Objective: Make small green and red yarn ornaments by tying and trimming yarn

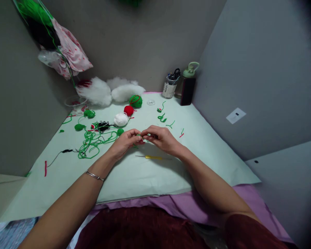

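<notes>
- Your left hand [125, 142] and right hand [162, 139], fingers curled nearly shut, pinch a tiny green piece [139, 135] between them, probably yarn; can't tell its long axis or direction.
- Slim yellow-gripped hook [153, 157], 5 o'clock, lying 9-to-3.
- Fluffy stuffing [97, 92], 11 o'clock.

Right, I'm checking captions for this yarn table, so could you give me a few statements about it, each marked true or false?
1. The red ball lies between the white ball and the largest green ball. True.
2. The bracelet is on the right wrist. False: it is on the left.
3. The fingers of the left hand and right hand meet at a small green piece. True.
4. The yellow tool is in the right hand. False: it lies on the table cover.
5. The phone lies flat. False: it stands up by the bottle.
</notes>
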{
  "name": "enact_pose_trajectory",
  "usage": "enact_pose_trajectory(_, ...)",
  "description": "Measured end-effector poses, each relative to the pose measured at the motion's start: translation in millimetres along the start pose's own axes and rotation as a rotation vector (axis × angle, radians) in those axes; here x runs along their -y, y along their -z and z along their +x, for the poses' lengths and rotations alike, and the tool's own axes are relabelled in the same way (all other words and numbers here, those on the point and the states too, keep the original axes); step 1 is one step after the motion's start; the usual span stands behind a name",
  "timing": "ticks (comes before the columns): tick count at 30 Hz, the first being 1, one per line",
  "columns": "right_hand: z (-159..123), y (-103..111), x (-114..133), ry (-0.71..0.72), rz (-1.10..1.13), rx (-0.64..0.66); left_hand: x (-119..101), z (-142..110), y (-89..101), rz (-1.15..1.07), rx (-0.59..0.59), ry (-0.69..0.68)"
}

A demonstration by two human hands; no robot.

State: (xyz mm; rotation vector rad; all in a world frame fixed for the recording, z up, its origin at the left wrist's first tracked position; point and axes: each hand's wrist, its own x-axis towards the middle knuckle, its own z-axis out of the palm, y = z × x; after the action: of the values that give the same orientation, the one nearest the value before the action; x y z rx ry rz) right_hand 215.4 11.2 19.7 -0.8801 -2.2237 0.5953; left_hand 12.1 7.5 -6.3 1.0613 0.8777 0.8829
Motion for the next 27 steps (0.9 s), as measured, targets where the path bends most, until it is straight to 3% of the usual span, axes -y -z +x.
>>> enact_pose_trajectory(6, -4.3, -10.3, -3.8, 0.143, -0.323, -0.03, 7.9, 3.9, 0.9, 0.035, 0.002, -0.002)
enact_pose_trajectory(9, -4.3, -15.3, -1.5, 0.218, -0.374, -0.08, 8.8, 4.5, 0.5, 0.013, 0.007, -0.018)
enact_pose_trajectory(16, 0.7, -22.4, -6.5, 0.231, 0.061, -0.179, 2.1, 2.5, 0.1, 0.034, 0.013, 0.001)
enact_pose_trajectory(22, -1.1, -30.8, -4.8, 0.232, -0.072, -0.188, 3.9, 1.5, -1.7, 0.256, -0.127, -0.16)
enact_pose_trajectory(24, -0.2, -29.8, -1.6, 0.171, -0.019, -0.212, 6.1, 1.5, -2.7, 0.253, -0.114, -0.167)
enact_pose_trajectory(27, 3.0, -23.7, 2.9, -0.056, 0.3, -0.205, 8.2, 1.4, -3.4, 0.166, -0.043, -0.097)
